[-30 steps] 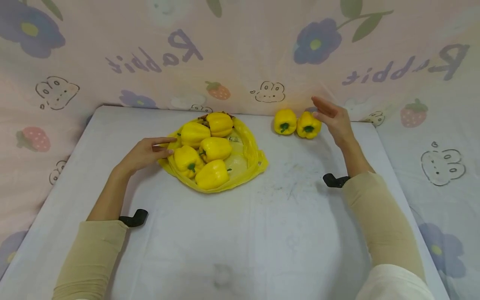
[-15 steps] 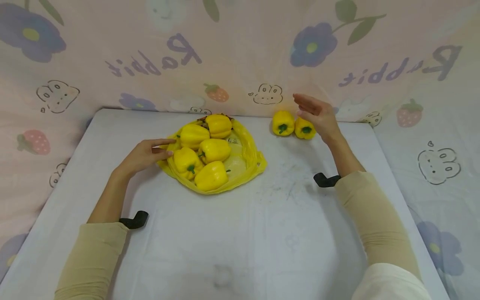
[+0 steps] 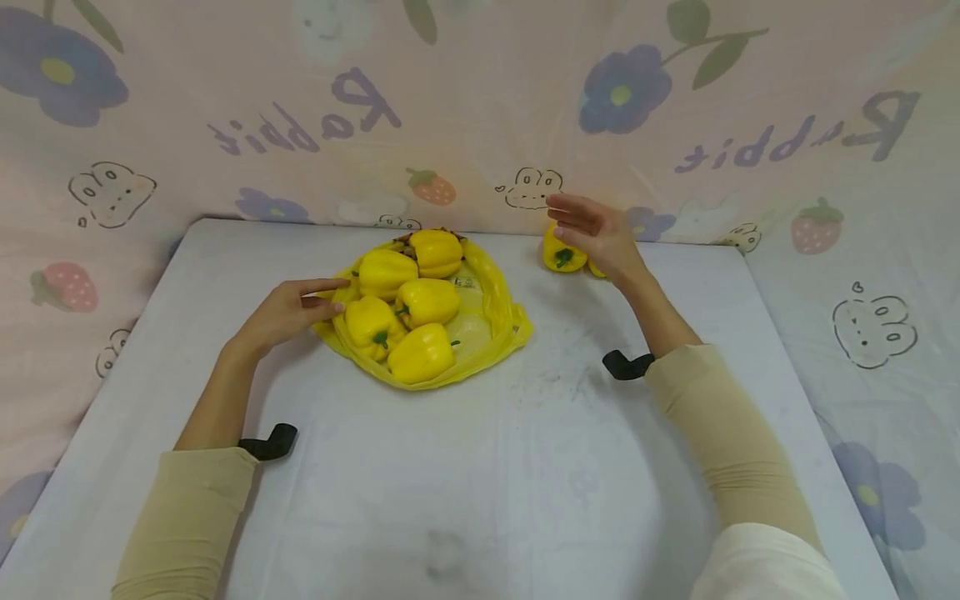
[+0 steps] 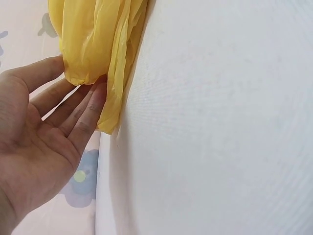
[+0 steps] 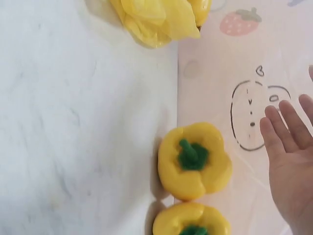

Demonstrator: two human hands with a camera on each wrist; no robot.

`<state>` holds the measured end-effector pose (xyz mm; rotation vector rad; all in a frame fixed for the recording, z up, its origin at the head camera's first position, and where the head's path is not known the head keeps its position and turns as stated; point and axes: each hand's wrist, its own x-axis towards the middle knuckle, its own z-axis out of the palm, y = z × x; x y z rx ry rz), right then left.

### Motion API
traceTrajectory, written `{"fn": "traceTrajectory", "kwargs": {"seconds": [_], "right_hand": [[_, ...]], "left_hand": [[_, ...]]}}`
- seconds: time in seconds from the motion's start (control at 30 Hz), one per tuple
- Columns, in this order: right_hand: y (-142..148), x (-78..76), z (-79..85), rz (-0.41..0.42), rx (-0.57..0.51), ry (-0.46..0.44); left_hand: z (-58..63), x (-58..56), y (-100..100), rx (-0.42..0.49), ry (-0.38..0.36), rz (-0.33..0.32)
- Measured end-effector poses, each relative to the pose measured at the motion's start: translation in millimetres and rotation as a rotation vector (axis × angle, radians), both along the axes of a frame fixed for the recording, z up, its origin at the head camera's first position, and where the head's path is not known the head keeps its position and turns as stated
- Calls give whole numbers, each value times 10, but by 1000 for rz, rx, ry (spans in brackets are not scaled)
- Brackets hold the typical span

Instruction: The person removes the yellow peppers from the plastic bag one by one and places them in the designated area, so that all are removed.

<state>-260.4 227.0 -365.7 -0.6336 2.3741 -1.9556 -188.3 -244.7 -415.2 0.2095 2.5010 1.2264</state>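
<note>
Left sleeve [image 3: 183,525]: at 8 o'clock, plain beige, creased toward its lower end.
Left black piece [image 3: 273,442]: bent, matte, jutting from the cuff toward 3 o'clock.
Left hand [image 3: 285,313]: bare.
Right sleeve [image 3: 723,437]: at 4 o'clock, same beige, ringed with fine creases.
Right black piece [image 3: 627,365]: bent likewise, pointing toward 9 o'clock.
White cloth [image 3: 768,571]: plain, meeting the right sleeve's lower end.
Right hand [image 3: 600,240]: bare.

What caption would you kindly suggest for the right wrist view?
Right hand near two yellow bell peppers, with part of a yellow bag at the top edge.
</note>
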Motion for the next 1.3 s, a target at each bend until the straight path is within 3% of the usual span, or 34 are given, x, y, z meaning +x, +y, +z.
{"fn": "traceTrajectory", "kwargs": {"seconds": [0.6, 1.17, 1.3], "right_hand": [[-544, -14, -106, 81, 18, -75], [-1072, -52, -254, -3, 224, -63], [-1156, -45, -271, -25, 232, -101]], "left_hand": [[27, 12, 8, 9, -4, 5], [47, -7, 5, -10, -7, -16], [42, -1, -4, 5, -9, -16]]}}
